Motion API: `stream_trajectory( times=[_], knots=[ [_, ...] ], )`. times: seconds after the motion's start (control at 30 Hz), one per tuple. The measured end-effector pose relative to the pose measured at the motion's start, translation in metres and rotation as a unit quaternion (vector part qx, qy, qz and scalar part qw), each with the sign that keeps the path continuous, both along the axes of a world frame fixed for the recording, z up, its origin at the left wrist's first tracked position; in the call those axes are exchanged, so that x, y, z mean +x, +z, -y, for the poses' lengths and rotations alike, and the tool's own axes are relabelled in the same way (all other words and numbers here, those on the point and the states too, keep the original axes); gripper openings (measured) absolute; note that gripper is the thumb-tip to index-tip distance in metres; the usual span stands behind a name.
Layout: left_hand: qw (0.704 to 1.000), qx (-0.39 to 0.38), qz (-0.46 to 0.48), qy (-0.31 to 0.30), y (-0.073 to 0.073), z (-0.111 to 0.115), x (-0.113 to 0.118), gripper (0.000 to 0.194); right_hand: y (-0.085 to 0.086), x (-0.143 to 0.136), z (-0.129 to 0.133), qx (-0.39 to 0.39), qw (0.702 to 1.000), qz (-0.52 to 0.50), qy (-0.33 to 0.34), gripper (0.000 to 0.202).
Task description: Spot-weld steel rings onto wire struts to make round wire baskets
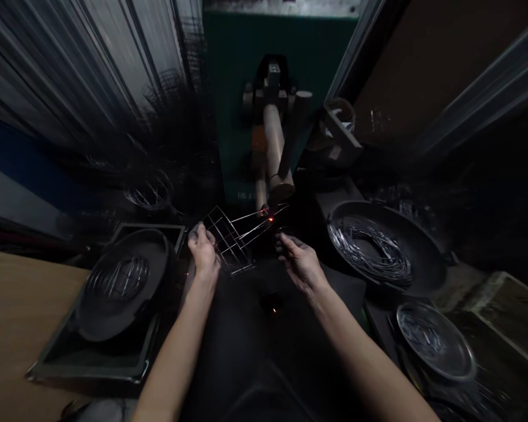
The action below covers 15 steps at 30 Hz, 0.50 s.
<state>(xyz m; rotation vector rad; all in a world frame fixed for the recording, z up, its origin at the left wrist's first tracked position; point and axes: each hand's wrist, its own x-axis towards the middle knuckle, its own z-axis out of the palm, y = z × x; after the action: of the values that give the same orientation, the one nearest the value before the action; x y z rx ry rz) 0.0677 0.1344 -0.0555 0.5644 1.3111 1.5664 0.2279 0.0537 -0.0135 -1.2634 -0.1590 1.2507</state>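
A wire rack with a grid of thin metal rods is gripped at its left edge by my left hand. Its longer rods reach up and right to the tips of a spot welder, where a spot glows orange. My right hand is just below and right of that glow, apart from the rack's grid. Its thumb and fingers are pinched together; whatever may be between them is too dark to make out. A small spark shows lower down, in front of my body.
On the right, a dark pan holds looped wire pieces, with a smaller metal dish of short pieces nearer me. To the left, a round pan with wire rings rests on a crate. The welder's green housing stands ahead.
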Motion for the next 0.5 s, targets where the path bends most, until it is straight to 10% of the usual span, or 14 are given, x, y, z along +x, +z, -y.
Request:
stream_trajectory(
  times=[0.17,0.37,0.5],
  knots=[
    [1.0,0.024,-0.01,0.01,0.002,0.009,-0.001,0.03,0.02,-0.013,0.025,0.053,0.962,0.206,0.171,0.035],
    [0.99,0.061,-0.113,-0.057,-0.027,0.087,-0.003,0.027,0.035,-0.003,0.011,0.105,0.803,0.523,0.265,0.018],
    [0.949,0.119,-0.169,-0.237,-0.061,0.131,-0.017,0.033,0.007,0.013,-0.009,0.039,0.822,0.429,0.373,0.028]
  ],
)
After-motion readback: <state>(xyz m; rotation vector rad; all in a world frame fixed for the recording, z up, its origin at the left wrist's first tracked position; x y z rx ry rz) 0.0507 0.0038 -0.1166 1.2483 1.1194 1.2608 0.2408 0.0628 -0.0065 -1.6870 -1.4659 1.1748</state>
